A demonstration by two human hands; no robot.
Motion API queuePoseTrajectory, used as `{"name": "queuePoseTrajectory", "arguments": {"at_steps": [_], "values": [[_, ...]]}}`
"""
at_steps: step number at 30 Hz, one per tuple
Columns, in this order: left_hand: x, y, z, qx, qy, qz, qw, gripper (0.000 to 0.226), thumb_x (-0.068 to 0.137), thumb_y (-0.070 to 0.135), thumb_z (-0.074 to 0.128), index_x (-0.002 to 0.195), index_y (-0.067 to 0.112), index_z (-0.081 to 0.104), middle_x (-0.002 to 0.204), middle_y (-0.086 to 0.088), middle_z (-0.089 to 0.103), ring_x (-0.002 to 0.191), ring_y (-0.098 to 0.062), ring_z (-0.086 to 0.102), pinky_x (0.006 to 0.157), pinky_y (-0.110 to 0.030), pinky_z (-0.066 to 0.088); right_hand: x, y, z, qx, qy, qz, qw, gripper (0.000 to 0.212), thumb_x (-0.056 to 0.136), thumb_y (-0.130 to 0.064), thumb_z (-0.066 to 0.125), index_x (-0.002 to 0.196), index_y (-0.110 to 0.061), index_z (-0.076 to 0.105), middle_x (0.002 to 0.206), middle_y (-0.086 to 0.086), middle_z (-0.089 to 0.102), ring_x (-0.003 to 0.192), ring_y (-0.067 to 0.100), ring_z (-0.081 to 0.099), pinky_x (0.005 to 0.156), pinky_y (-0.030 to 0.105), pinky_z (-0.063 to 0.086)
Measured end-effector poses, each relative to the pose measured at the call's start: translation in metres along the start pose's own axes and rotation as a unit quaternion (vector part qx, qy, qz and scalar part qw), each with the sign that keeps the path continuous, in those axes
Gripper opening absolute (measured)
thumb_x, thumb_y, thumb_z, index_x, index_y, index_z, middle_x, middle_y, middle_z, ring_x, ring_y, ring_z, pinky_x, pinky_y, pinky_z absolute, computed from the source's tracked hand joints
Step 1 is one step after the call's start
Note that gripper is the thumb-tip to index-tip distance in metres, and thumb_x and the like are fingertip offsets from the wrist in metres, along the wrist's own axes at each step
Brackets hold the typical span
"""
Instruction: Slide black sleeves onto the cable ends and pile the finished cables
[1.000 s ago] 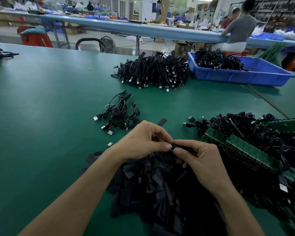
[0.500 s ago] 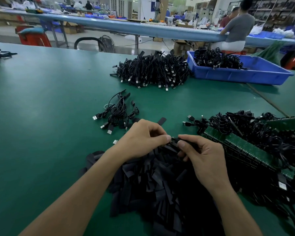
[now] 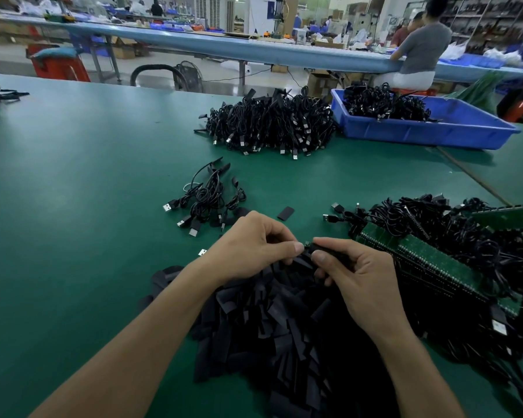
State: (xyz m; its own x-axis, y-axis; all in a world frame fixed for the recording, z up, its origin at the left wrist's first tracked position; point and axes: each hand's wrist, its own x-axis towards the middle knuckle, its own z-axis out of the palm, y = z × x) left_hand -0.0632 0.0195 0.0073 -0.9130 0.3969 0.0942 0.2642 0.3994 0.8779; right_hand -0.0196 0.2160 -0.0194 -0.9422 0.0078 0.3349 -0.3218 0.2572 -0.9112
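My left hand (image 3: 251, 245) and my right hand (image 3: 357, 279) meet above a heap of flat black sleeves (image 3: 272, 333) near the table's front. The right hand's thumb and fingers pinch a black cable end (image 3: 320, 247). The left hand's curled fingers pinch a black sleeve right at that end; most of the sleeve is hidden by the fingers. A small pile of sleeved cables (image 3: 206, 197) lies just beyond my hands. A tangle of black cables (image 3: 447, 233) lies to the right.
Green circuit boards (image 3: 435, 263) rest among the right-hand cables. A large cable heap (image 3: 269, 125) and a blue bin (image 3: 453, 131) with cables sit farther back. One loose sleeve (image 3: 285, 213) lies on the green table (image 3: 73, 206). People work at a far bench.
Both hands stayed together over the sleeve heap with only small finger shifts. The camera view drifted slightly.
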Motion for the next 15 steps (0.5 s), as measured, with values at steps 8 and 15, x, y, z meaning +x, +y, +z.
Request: {"name": "queuePoseTrajectory", "arguments": {"at_steps": [8, 15], "values": [[0.0012, 0.0000, 0.0012, 0.017, -0.017, 0.014, 1.000, 0.018, 0.092, 0.024, 0.071, 0.081, 0.012, 0.077, 0.071, -0.004, 0.074, 0.046, -0.007, 0.041, 0.047, -0.017, 0.032, -0.0009, -0.0011, 0.0025, -0.017, 0.010, -0.012, 1.000, 0.023, 0.089, -0.012, 0.073, 0.093, -0.034, 0.073, 0.069, -0.006, 0.073, 0.056, 0.005, 0.064, 0.056, 0.015, 0.049], [0.0007, -0.0005, 0.0030, 0.034, -0.025, 0.018, 0.999, 0.018, 0.094, 0.024, 0.068, 0.081, 0.016, 0.078, 0.072, 0.003, 0.075, 0.049, -0.004, 0.043, 0.050, -0.020, 0.034, 0.0001, 0.0001, 0.0042, 0.005, 0.008, 0.003, 1.000, 0.026, 0.087, -0.010, 0.075, 0.095, -0.035, 0.075, 0.070, -0.006, 0.074, 0.056, 0.008, 0.065, 0.056, 0.016, 0.050]]}}
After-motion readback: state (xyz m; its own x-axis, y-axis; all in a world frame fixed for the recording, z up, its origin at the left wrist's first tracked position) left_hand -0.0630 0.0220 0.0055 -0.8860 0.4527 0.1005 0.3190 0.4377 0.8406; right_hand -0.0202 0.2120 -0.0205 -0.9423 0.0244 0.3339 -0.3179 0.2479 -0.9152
